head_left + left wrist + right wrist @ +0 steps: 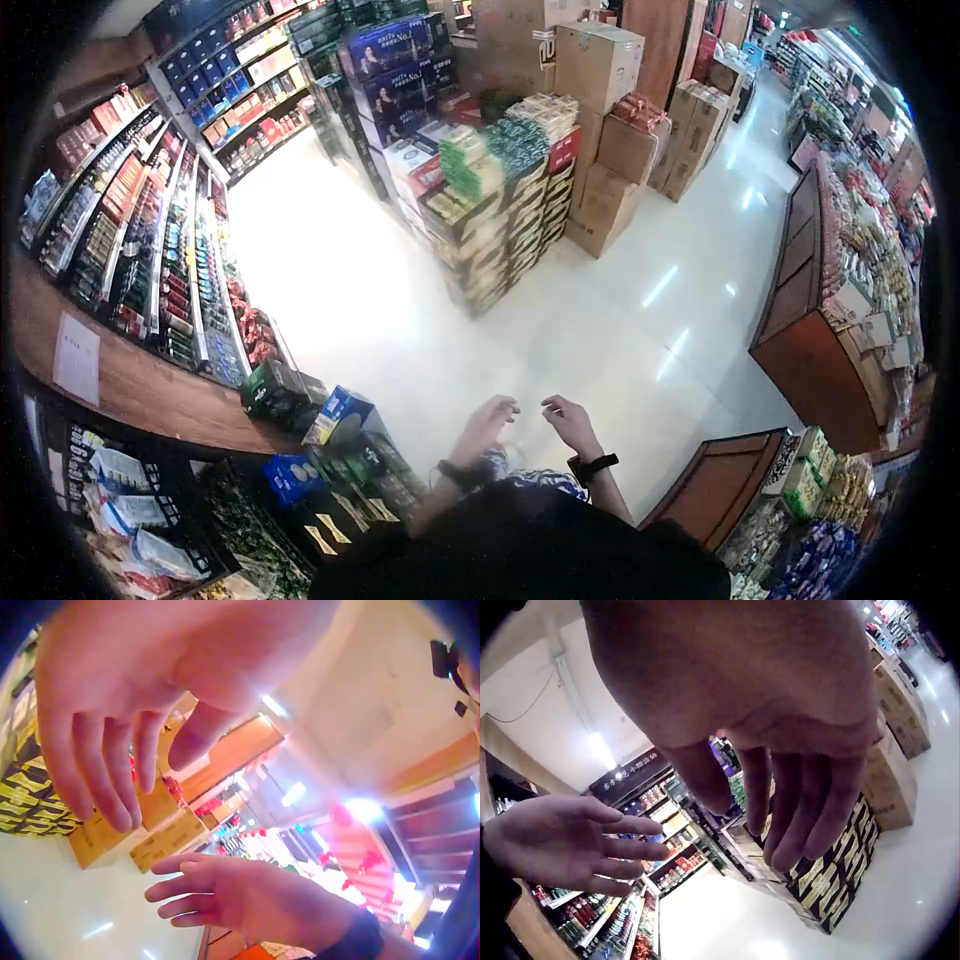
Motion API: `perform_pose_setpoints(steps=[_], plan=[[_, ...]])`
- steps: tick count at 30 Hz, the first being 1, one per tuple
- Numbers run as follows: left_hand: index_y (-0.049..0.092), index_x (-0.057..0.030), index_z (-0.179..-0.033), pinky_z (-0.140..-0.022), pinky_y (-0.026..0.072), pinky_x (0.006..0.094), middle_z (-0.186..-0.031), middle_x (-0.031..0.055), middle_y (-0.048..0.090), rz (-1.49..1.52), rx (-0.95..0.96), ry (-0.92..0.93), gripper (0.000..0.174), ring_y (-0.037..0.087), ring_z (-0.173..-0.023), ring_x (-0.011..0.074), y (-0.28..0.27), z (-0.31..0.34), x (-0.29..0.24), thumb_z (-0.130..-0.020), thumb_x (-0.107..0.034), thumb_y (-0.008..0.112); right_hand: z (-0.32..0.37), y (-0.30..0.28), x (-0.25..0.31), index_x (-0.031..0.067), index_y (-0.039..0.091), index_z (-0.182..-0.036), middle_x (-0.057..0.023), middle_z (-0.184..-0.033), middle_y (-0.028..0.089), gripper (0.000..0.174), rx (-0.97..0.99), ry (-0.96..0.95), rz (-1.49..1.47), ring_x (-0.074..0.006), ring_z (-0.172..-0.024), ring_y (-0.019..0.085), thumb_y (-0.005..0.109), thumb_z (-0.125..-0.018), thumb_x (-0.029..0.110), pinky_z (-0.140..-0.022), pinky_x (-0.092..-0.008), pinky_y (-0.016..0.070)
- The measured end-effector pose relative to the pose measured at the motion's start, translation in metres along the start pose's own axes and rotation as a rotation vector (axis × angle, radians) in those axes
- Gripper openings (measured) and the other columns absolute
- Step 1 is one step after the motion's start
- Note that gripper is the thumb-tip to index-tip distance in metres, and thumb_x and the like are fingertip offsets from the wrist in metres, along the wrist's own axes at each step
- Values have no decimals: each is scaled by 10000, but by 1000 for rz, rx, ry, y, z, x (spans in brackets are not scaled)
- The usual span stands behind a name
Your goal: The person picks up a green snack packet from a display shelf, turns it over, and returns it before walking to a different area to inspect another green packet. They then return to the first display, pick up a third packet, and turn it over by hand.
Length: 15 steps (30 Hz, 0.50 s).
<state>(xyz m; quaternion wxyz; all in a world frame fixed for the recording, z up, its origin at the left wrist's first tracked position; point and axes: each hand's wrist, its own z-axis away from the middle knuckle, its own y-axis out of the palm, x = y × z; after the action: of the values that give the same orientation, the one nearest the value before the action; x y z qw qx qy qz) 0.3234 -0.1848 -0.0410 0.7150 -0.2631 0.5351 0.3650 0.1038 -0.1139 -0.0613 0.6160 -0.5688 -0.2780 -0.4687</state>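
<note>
Both hands are held out in front of the body over the pale tiled floor (640, 330), with a gap between them. The left hand (489, 424) has loosely bent fingers and holds nothing; its fingers hang relaxed in the left wrist view. Facing it, the right hand (571, 424) is also bare of any object, its fingers loosely bent and slightly spread in the left wrist view. A dark band (600, 464) circles the right wrist. Ahead of the hands stands a stack of black-and-yellow cartons (500, 240), topped with green and patterned packs (470, 165).
Brown cardboard boxes (600, 190) stand behind the carton stack. Shelves of bottles (150, 250) curve along the left. Wooden display bins (800, 290) heaped with packaged goods line the right, and another bin (715, 480) is close at lower right. A blue box (340, 415) sits near the left arm.
</note>
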Motion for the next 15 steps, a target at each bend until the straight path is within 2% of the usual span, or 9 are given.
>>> perform_pose_setpoints(steps=[1,4,7,8,9,11,13,14,15], plan=[[554,-35,-1305,-888,524,310,-1190,107,656,19,-8,-65,298,632,-1016,179,2,-5,-6,-1038,-166,527,-6,-2,0,77,672,-1149,-165,-1018,723,257,49,-3,-13,-280,-913,704,633,-939,221,-803,-365,552],[548,-32,-1311,-862,534,309,-1192,107,658,60,29,-96,306,631,-1023,185,-3,-42,-3,-1042,-174,527,-35,-3,-4,66,676,-1139,-118,-919,722,246,71,-31,3,-198,-818,690,662,-924,186,-750,-326,550],[560,-23,-1291,-811,543,290,-1166,108,670,-23,86,-209,297,639,-1003,179,-6,-94,-5,-1044,-183,522,-76,-14,-2,71,679,-1160,-123,-944,723,248,125,5,-7,-201,-846,689,658,-938,181,-767,-326,548],[581,-13,-1257,-786,536,280,-1115,100,676,-144,101,-22,278,643,-961,168,-9,-113,-6,-1041,-181,529,-92,-22,3,66,677,-1154,-135,-946,730,241,124,-15,13,-222,-847,700,655,-941,176,-761,-339,550],[592,-3,-1233,-788,529,280,-1084,95,673,-196,116,-81,280,640,-935,158,-10,-133,-25,-1033,-195,550,-112,-29,11,62,676,-1149,-146,-947,736,234,122,-38,27,-242,-848,711,652,-943,170,-755,-352,553],[592,-3,-1252,-845,516,308,-1065,92,665,-36,134,-184,319,630,-968,173,-14,-167,-56,-1030,-229,561,-149,-42,10,57,675,-1138,-155,-943,744,222,85,-64,20,-258,-846,722,648,-947,166,-743,-362,554],[590,-6,-1268,-844,515,305,-1095,101,670,-46,165,-47,338,628,-975,174,-19,-222,-64,-1028,-242,561,-195,-52,14,55,678,-1126,-149,-932,747,213,10,-83,-24,-247,-840,724,647,-949,168,-731,-356,551],[589,-8,-1277,-844,514,304,-1109,105,673,-58,185,15,348,627,-979,175,-23,-246,-69,-1028,-249,562,-213,-64,22,40,668,-1153,-91,-926,717,227,46,67,-24,-158,-817,671,666,-949,141,-740,-292,531],[587,-10,-1285,-850,514,304,-1131,108,675,-70,171,11,351,630,-984,177,-27,-266,-83,-1028,-247,561,-233,-71,23,27,668,-1146,-79,-918,718,215,21,124,5,-146,-819,674,656,-951,118,-747,-287,538]])
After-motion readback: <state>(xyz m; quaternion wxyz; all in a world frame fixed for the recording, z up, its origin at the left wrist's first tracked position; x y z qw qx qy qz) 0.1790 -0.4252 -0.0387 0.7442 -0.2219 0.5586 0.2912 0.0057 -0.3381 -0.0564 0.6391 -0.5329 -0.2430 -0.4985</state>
